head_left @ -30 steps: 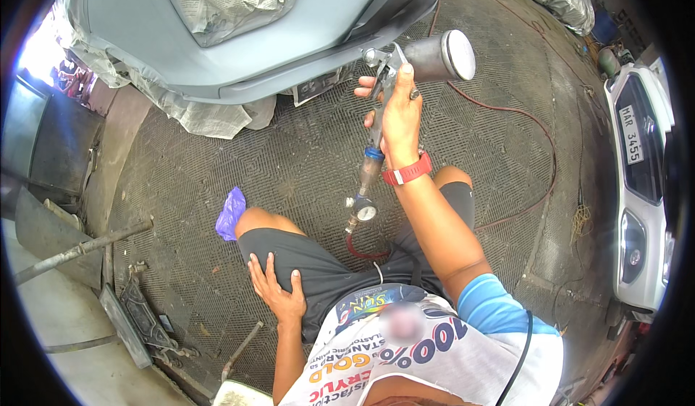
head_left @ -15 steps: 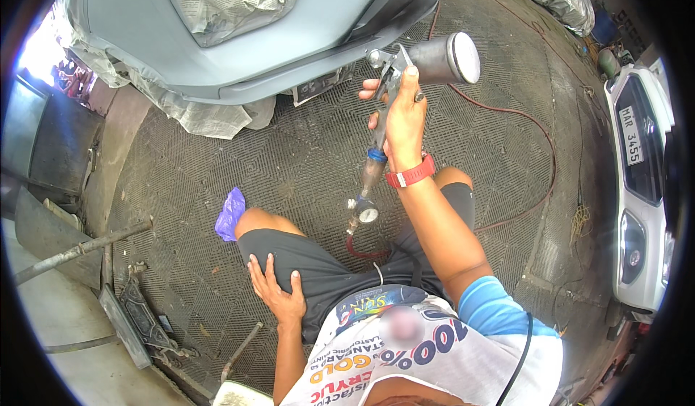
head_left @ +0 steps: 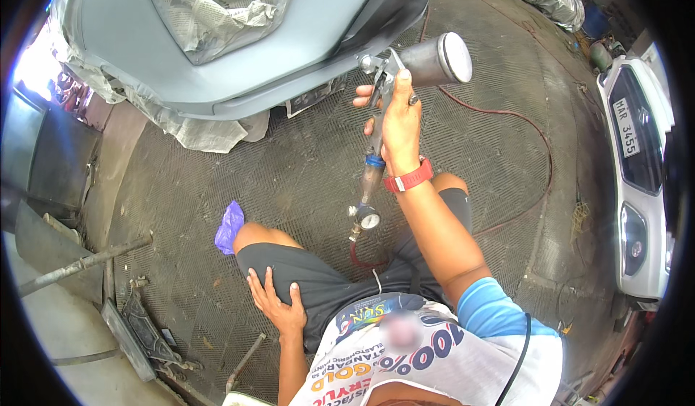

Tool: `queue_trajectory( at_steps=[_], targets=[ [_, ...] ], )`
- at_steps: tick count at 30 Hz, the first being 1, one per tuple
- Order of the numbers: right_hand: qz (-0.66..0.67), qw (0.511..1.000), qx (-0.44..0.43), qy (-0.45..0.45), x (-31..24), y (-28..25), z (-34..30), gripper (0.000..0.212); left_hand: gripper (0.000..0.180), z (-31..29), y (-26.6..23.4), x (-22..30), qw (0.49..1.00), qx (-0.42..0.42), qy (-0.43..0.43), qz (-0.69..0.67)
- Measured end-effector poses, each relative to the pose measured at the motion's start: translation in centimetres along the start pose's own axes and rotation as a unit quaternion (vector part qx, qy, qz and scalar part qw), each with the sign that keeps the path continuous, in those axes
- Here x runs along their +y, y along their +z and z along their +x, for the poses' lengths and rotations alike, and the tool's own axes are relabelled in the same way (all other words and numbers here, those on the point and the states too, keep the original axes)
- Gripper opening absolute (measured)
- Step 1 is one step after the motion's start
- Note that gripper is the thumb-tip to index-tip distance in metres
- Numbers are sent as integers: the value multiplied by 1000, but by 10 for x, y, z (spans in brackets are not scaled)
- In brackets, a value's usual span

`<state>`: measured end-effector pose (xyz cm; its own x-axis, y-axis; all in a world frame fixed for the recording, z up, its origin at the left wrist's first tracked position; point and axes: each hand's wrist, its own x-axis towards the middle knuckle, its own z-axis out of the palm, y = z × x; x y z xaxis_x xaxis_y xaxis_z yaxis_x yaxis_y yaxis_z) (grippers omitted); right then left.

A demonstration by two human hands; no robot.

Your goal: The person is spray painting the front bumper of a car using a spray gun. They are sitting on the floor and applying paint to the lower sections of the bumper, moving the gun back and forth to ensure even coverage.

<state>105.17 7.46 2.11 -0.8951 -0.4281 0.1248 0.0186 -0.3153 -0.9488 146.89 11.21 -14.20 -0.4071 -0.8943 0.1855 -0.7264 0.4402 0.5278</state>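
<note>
My right hand (head_left: 400, 124) is wrapped round the handle of a paint spray gun (head_left: 378, 120), held up in front of me and tilted. Its grey cup with a white lid (head_left: 441, 58) points to the right. Below the handle hang a filter piece and a round pressure gauge (head_left: 369, 220), with a dark red air hose running down from it. Just beyond the gun's nozzle is a grey car bumper (head_left: 268, 80). My left hand (head_left: 279, 301) lies with fingers spread on my left thigh, holding nothing.
Newspaper and plastic masking (head_left: 224, 15) cover part of the car. The red hose (head_left: 543, 145) curves across the patterned floor at right. A white vehicle (head_left: 637, 182) stands far right. Metal pipes (head_left: 87, 261) and panels are at left; a purple plastic bag (head_left: 229, 229) is by my left knee.
The view has shifted slightly, so the bumper sits a little lower in it. The spray gun appears slightly further left, still in my right hand. My left hand stays on my thigh.
</note>
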Motion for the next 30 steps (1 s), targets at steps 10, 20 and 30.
queue_trajectory(
  at_steps=[10, 20, 30],
  targets=[
    [1, 996, 65, -66, -41, -40, 54, 71, 71, 0, 0, 0, 1000, -2, -6, 1],
    [-50, 991, 77, -93, -68, -56, 73, 78, 70, 3, 1, 2, 1000, -4, 6, 5],
    [-25, 997, 29, -72, -84, -49, 79, 74, 70, 4, 2, 6, 1000, -2, 15, 5]
  ],
)
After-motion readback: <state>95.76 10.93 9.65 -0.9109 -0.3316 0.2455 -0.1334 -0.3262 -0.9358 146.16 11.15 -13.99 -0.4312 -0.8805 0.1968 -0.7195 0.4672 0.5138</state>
